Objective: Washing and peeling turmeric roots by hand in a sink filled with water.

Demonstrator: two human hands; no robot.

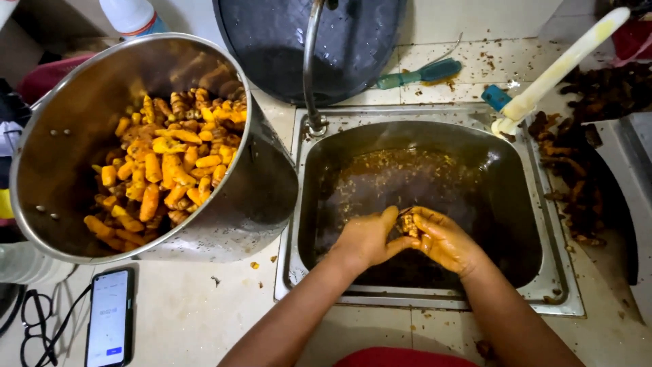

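Left hand [367, 239] and right hand [445, 239] — both pinching one turmeric piece [408, 221] — over the sink [435, 306].

Single head-worn view, looking steeply down, close over sink [543, 204] and counter [204, 312], probably slightly wide-angle

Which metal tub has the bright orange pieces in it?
The tall steel pot on the left, tilted. The sink, where both hands work, holds only murky brown water.
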